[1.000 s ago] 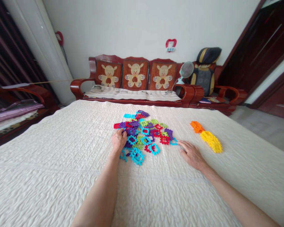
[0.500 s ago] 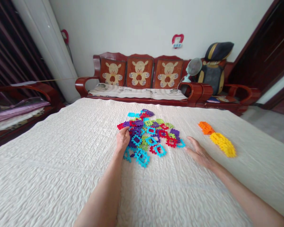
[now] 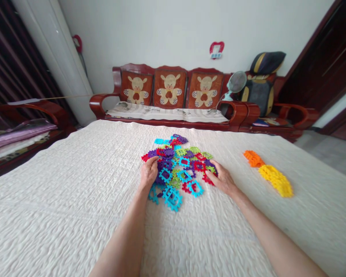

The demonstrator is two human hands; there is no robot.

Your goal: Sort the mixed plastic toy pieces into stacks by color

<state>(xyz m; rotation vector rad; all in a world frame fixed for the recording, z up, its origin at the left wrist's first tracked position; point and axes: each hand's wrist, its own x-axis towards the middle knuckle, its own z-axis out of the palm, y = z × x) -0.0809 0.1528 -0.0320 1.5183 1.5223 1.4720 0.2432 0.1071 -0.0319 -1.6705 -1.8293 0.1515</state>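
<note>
A mixed pile of flat plastic interlocking blocks (image 3: pixel 184 162) with notched edges, in purple, blue, red and green, lies on a cream quilted cover (image 3: pixel 75 200). At the pile's left edge is my left hand (image 3: pixel 149 171), its fingers curled in against the purple blocks; what they hold, if anything, is hidden. My right hand (image 3: pixel 223 180) rests on the right edge of the pile, thumb and fingers apart over red and green blocks. Nearest to me, a blue block (image 3: pixel 172 198) lies at the front of the pile.
To the right lie a stack of orange blocks (image 3: pixel 252 158) and a row of yellow blocks (image 3: pixel 276 181), end to end. Beyond the cover stands a wooden sofa (image 3: pixel 161 120) with bear cushions (image 3: pixel 169 90). A small fan (image 3: pixel 237 81) stands at its right arm.
My right hand has moved left from the bare cover onto the right edge of the pile, covering some blocks there. My left hand has stayed at the left edge.
</note>
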